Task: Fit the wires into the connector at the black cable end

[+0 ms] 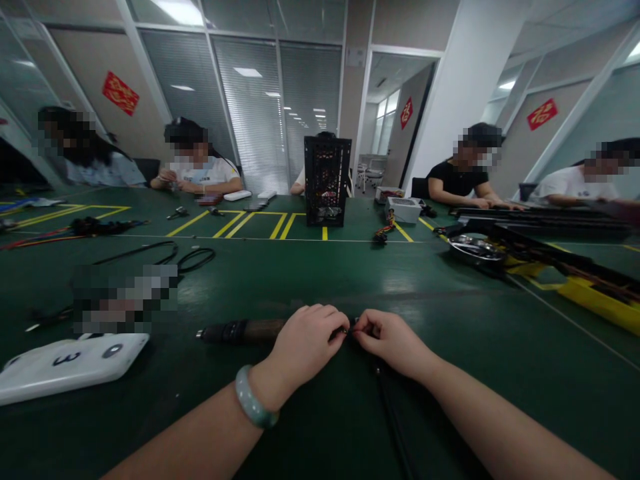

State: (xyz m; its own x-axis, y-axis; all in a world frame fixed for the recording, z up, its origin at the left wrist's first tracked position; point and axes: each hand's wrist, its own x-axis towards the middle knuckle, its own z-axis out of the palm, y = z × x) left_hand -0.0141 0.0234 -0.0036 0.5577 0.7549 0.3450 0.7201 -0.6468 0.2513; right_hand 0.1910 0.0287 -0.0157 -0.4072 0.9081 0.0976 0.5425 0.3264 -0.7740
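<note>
My left hand (305,347) and right hand (393,343) pinched narrowly at the end of a light, limp black cable (393,420), just beside a black-and-brown cylindrical tool (240,331).

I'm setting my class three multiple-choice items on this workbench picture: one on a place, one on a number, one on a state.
1. Which wrist wears the pale green bangle? A right; B left; C neither.
2. What numeral shows on the white slab? A 1; B 8; C 3.
3. How are the hands? A the left hand and right hand meet at a small black piece; B flat and apart; C gripping a mug.

Answers: 1 B, the bangle sits on the arm at image left. 2 C, the slab reads 3. 3 A, both hands close on the piece.
</note>
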